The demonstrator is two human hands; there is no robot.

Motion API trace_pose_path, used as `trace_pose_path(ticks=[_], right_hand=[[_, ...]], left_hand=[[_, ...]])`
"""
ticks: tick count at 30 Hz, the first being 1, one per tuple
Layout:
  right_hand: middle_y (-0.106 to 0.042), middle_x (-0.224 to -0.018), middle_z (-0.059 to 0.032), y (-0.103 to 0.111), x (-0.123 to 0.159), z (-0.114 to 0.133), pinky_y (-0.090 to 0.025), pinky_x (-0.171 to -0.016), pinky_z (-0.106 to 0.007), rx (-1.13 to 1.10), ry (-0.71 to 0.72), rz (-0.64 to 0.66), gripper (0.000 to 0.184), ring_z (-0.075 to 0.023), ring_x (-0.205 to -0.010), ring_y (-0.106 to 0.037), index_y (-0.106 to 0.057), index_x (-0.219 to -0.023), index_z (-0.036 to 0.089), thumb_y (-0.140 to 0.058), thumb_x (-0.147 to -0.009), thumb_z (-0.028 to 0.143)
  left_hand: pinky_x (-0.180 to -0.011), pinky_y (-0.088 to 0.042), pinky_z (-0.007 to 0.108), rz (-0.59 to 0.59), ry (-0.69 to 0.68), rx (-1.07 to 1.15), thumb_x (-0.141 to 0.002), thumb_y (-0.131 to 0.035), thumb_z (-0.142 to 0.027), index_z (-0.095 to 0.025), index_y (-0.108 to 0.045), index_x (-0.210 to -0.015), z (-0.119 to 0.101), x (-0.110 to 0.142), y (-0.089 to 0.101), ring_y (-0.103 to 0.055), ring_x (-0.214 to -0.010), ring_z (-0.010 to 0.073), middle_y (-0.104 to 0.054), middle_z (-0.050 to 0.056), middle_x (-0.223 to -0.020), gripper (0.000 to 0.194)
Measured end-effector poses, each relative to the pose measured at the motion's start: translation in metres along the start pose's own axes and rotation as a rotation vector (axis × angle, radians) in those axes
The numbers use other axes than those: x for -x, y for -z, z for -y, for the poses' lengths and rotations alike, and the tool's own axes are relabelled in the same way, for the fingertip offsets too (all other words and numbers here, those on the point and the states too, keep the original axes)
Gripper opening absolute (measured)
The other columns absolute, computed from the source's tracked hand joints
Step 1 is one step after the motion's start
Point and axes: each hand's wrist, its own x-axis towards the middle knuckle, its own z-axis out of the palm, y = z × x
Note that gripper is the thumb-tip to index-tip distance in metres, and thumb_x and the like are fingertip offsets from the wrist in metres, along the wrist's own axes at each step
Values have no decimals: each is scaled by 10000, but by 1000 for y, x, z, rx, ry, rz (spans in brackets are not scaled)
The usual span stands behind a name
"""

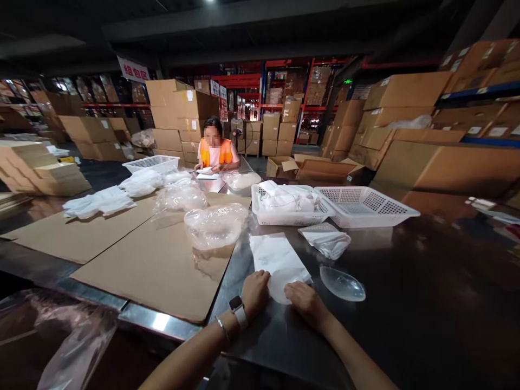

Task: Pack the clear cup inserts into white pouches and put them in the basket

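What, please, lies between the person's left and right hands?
In the head view, a translucent rounded piece lies between the left hand and the right hand.

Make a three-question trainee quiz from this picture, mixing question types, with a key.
1. What lies between the left hand and the right hand?
2. Which wrist wears the watch: left or right?
3. True or false: the clear oval piece to the right of both hands lies on a cardboard sheet.

Key:
1. A translucent rounded piece, with fingers of both hands at its edges.
2. Left.
3. False; it lies on the dark tabletop.
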Motion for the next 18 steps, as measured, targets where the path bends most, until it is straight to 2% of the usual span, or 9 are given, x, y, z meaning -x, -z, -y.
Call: trace_pose_path(ticks=[4, 7, 10, 12, 15, 18], right_hand=[[-702, -887, -42, -1, -9, -5, -466, -796, -314, 197, 20, 89, 274, -168, -837, -638, -621, -895, 159, -374, -966, 64], [-688, -849, -33, -6, -18, -10, -445, -746, -311, 293, -30, 167, 231, -172, -782, -621, -627, -904, 167, -434, -932, 45], [-679, -833, -29, -16, -25, -12, -429, -686, -300, 327, -127, 194, 208, -172, -728, -608, -627, -945, 169, -486, -897, 25], [-675, -818, -35, -25, -28, -10, -430, -656, -295, 329, -177, 196, 203, -175, -712, -612, -628, -945, 164, -499, -885, 19], [-669, -783, -36, -42, -26, -6, -458, -656, -287, 292, -210, 190, 174, -181, -732, -630, -632, -895, 162, -513, -884, 36], [-690, -819, -45, -60, -18, -6, -496, -700, -281, 235, -220, 168, 180, -177, -777, -645, -650, -908, 168, -506, -896, 61]], left_hand=[[-726, -402, 277, -45, 11, 51, -925, -354, -72, -172, -602, -985, -6, -1, 3, -598, -853, 181, -650, 86, -1018, 274], [-734, -418, 269, -95, 6, 127, -910, -358, -56, -171, -608, -988, -10, -2, 6, -600, -851, 173, -647, 82, -1020, 286], [-702, -442, 263, -157, 36, 285, -884, -404, -69, -150, -627, -932, -12, -5, 7, -610, -777, 167, -669, 62, -867, 243], [-645, -443, 244, -142, 60, 340, -843, -452, -65, -143, -635, -886, -11, -9, 12, -610, -682, 147, -665, 28, -758, 203], [-647, -444, 250, -113, 80, 304, -790, -530, -86, -146, -644, -853, -15, -15, 27, -623, -687, 155, -656, 22, -736, 143], [-720, -455, 296, -123, 39, 99, -820, -587, -195, -155, -645, -958, -31, -28, 45, -625, -884, 215, -657, 83, -949, 156]])
